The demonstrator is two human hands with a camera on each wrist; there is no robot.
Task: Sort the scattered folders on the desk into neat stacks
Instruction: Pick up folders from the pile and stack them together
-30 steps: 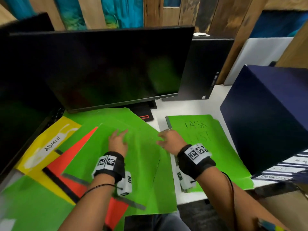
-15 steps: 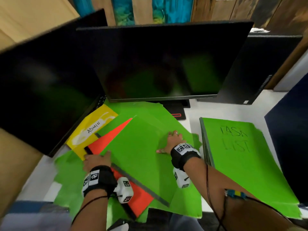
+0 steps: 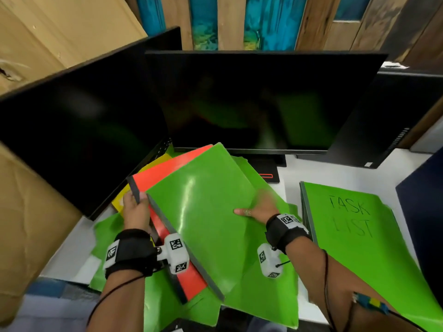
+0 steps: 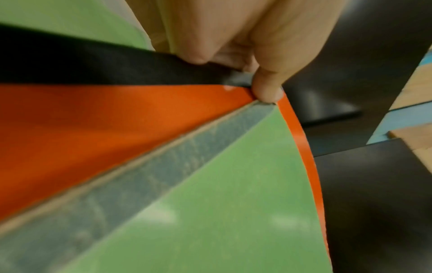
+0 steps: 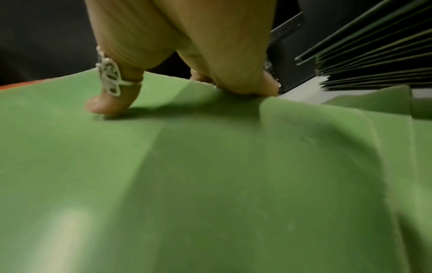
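Two monitors (dark) behind folders

Bright light is coming from above and making a white shine streak on the green folder. The right hand is looking smeary. Both wrist pictures are looking soft and blurry. Straight lines are bending near the head picture's edges.

Bright green top folder with grey spine; orange-red folder with dark spine beneath it; yellow folder; green stack lettered "TASK LIST" in black; black monitors; white bench.
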